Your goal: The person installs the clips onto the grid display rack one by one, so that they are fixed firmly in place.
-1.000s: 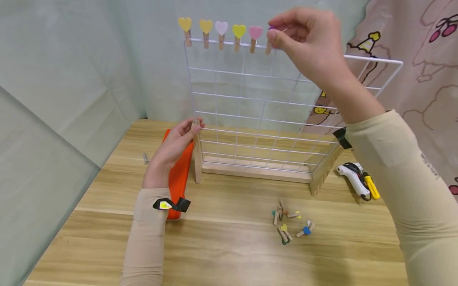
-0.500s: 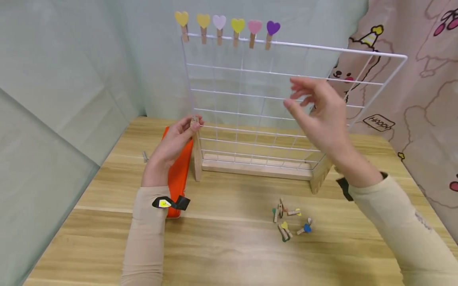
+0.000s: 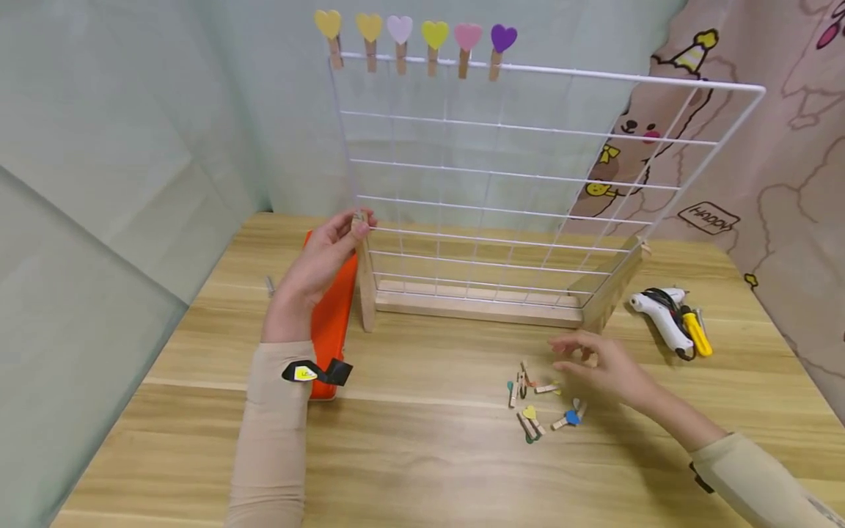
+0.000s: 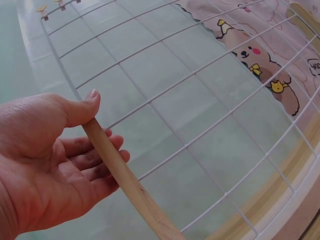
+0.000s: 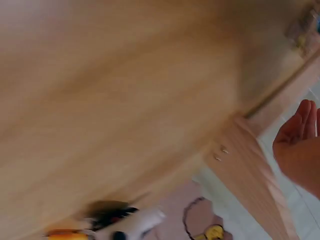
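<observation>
Wood-grain tabletop (image 3: 422,469) | pale-green drape (image 3: 132,183) | left fingers (image 4: 90,159) gripping rack post (image 3: 365,290) | right fingers (image 3: 581,341) apart

Six heart clothespins (image 3: 433,56) clipped upright atop white grid (image 3: 490,173).

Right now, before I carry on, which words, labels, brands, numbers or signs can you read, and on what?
"HAPPY": in a dark-outlined box on the pink cartoon-print fabric curtain.
Too small to read: marks on the yellow-and-white tag of the black left-wrist strap.
Too blurred to read: grey print on the beige right sleeve.
</observation>
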Action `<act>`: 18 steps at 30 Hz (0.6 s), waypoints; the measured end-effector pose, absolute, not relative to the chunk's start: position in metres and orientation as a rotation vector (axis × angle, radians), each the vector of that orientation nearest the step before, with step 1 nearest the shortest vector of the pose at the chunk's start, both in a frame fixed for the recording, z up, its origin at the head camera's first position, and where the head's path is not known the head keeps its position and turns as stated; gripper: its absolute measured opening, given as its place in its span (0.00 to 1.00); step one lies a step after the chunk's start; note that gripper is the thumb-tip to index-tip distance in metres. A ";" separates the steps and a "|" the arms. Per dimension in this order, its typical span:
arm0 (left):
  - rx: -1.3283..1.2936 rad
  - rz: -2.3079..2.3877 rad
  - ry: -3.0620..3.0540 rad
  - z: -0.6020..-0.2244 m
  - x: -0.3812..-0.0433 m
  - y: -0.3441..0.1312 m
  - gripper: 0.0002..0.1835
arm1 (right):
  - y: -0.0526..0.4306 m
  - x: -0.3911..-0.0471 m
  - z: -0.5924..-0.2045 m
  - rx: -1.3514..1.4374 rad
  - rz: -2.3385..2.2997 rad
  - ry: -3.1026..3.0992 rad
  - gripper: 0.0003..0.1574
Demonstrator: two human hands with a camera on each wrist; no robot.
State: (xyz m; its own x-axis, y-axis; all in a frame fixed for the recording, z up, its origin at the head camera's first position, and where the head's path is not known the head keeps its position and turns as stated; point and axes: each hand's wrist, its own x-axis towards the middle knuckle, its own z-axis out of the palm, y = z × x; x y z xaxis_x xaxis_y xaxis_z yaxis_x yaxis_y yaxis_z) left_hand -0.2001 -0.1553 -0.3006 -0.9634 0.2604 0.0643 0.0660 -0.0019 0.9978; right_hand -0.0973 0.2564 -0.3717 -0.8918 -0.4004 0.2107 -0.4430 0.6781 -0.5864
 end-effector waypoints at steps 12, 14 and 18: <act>0.371 2.097 2.096 -0.300 -0.201 -0.153 0.29 | 0.270 -0.085 -0.393 0.865 1.020 -2.994 0.16; 0.380 2.088 2.100 -0.300 -0.202 -0.154 0.30 | 0.269 -0.087 -0.394 0.884 0.959 -2.994 0.15; 0.396 2.067 2.109 -0.301 -0.203 -0.157 0.30 | 0.266 -0.091 -0.395 0.952 0.954 -2.985 0.12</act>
